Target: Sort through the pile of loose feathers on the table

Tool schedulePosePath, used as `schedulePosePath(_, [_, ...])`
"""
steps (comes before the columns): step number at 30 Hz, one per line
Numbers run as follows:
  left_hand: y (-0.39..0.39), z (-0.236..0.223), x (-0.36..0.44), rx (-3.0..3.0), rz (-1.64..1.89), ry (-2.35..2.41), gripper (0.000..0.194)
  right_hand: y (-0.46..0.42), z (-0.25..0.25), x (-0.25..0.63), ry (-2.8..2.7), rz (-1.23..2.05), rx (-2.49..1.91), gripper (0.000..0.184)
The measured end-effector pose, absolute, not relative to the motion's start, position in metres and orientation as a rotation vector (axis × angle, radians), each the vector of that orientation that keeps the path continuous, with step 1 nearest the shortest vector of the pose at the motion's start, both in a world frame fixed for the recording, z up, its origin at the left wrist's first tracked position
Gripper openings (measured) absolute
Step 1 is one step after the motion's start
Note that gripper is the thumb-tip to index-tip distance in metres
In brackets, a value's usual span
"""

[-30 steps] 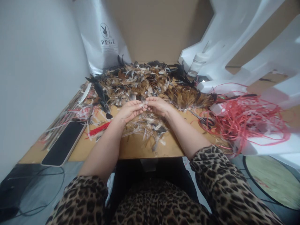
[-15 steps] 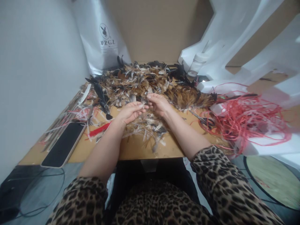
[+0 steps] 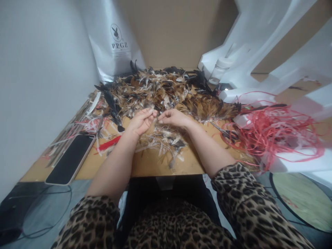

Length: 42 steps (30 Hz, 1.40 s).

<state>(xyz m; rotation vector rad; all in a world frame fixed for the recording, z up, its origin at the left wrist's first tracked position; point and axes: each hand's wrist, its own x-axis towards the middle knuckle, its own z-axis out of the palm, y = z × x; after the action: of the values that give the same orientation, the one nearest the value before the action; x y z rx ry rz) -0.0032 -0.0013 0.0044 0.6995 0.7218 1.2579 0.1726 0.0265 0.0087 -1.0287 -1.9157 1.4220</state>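
My left hand (image 3: 142,121) is closed in a pinch, thumb against fingers, on what looks like a small feather whose pale tip barely shows. To its right, my right hand (image 3: 174,118) has its thumb and fingertips pressed together, and what lies between them is too small to make out. A narrow gap parts the two hands. Just behind them spreads a large heap of brown and black feathers (image 3: 155,86). Below the fingers lies a small litter of pale feather scraps (image 3: 168,136) on the wooden table (image 3: 166,167).
At left lie a phone (image 3: 71,159), a red strip (image 3: 110,142) and thin sticks (image 3: 62,145). Scissors (image 3: 228,134) and a tangle of red ribbon (image 3: 275,131) are at right. Behind stand a clear jar (image 3: 219,71) and a silvery bag (image 3: 114,65).
The hands were together at the fingertips, then drew slightly apart. My left hand has turned its thumb upward, and my right hand has tipped over with its fingertips lower.
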Motion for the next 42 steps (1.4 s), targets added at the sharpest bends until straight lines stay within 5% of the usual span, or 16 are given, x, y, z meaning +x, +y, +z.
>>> schedulePosePath(16, [-0.003, 0.008, -0.003, 0.665, 1.268, 0.718, 0.007, 0.02, -0.001, 0.156, -1.911, 1.037, -1.159, 0.013])
schedulePosePath(29, [0.004, -0.007, -0.005, 0.806, 1.235, 0.806, 0.008, 0.029, 0.008, 0.165, -1.098, 1.877, -0.795, 0.028])
schedulePosePath(42, [-0.001, -0.006, 0.002, 0.935, 1.111, 0.844, 0.012, 0.024, 0.0, 0.151, -1.129, 1.724, -0.894, 0.031])
